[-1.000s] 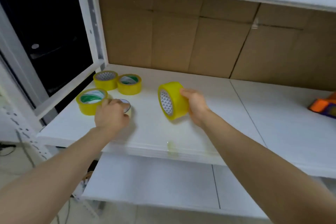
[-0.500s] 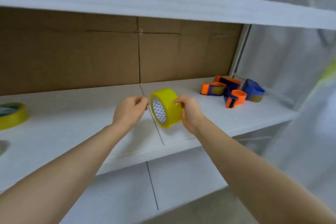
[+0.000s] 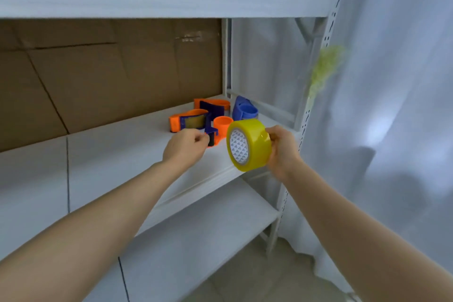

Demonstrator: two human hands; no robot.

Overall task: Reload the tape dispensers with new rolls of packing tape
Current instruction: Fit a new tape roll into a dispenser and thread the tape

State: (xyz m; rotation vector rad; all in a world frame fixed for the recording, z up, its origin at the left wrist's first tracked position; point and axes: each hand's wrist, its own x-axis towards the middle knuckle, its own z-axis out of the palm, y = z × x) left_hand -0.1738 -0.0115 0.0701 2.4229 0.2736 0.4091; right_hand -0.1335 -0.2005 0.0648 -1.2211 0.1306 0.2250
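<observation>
**packrat_22:** What's the setup here?

**tapeguy:** White metal rack with a smooth white shelf [image 3: 110,154]. There's creased brown cardboard [image 3: 98,81] behind it and a pale draped curtain [image 3: 392,117] on the right.

**packrat_22:** And the tape?

**tapeguy:** The glossy yellow roll [image 3: 256,141] is up in the air off the shelf's front edge, with the right hand [image 3: 282,148] wrapped round it. The chunky orange and blue plastic dispensers [image 3: 191,120] sit in the back corner. The left hand [image 3: 186,147] is curled with its fingertips right at the nearest dispenser [image 3: 219,127]. Can't tell if it's actually got hold of it.
</observation>
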